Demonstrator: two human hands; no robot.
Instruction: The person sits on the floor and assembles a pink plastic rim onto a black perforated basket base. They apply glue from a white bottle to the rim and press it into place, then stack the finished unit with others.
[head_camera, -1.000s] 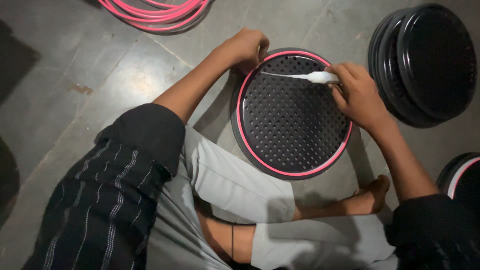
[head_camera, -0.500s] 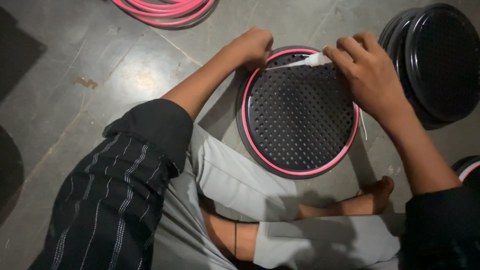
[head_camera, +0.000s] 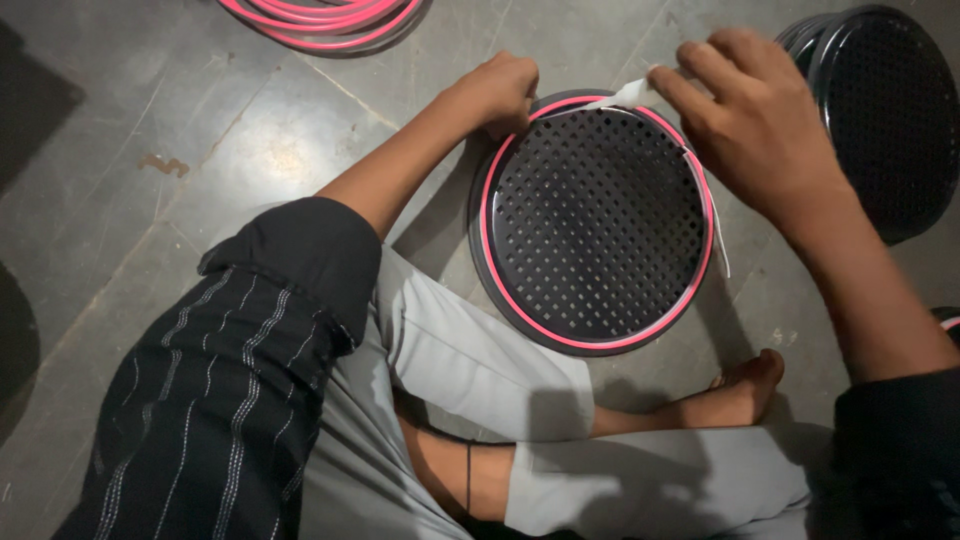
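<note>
The right hand (head_camera: 755, 125) has lifted off the perforated black disc (head_camera: 598, 215) and climbed past its far rim, carrying the white tube (head_camera: 625, 95) along the pink ring (head_camera: 700, 190) toward the left hand (head_camera: 500, 90).

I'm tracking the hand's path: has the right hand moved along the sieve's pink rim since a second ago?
Yes. The right hand, with the white tool, shifted up past the sieve's far rim.

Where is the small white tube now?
The small white tube is in the right hand, at the top rim of the round black perforated tray.
</note>
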